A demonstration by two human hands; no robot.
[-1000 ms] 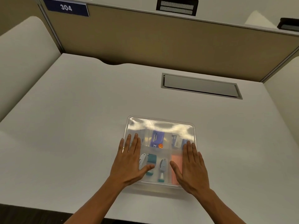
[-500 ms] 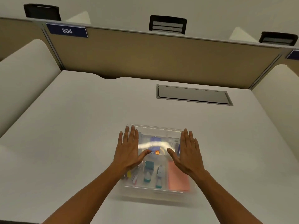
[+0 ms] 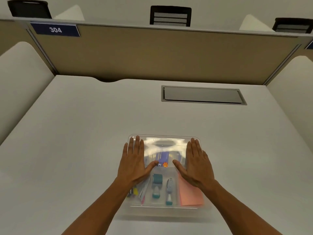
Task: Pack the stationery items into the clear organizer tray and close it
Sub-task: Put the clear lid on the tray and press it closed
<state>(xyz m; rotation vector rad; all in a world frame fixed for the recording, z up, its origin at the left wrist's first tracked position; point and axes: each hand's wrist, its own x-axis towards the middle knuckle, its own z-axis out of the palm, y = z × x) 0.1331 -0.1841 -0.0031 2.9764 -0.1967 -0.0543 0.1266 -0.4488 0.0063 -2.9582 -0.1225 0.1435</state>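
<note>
— Item and place?
— Clear organizer tray (image 3: 166, 208), lid (image 3: 163, 144) on, near the front edge of the tabletop (image 3: 76, 133), about midway between left and right edges.
— Contents?
— Seen through the lid: pink paper pad (image 3: 190, 195) along the right side; two teal-and-white pieces, possibly correction tapes (image 3: 156, 185), in the middle; pens or markers (image 3: 135, 191) at the left, blurred; purple box (image 3: 162, 157) toward the back.
— Hands?
— Left hand (image 3: 134, 164) flat on the lid's left part, fingers straight, tips near the back left corner. Right hand (image 3: 196, 164) likewise on the right part. Well apart, thumbs pointing inward, gripping nothing, pressing down.
— Step in hand?
— Judged: closing. Packing apparently finished; nothing loose on the tabletop. Lid being pressed home at the back corners.
— Seated all round?
— Cannot tell; glare across the back, front edge blurred.
— Next move?
— Probably even downward pressure along each edge in turn, tray kept from sliding, then a check of the front corners.
</note>
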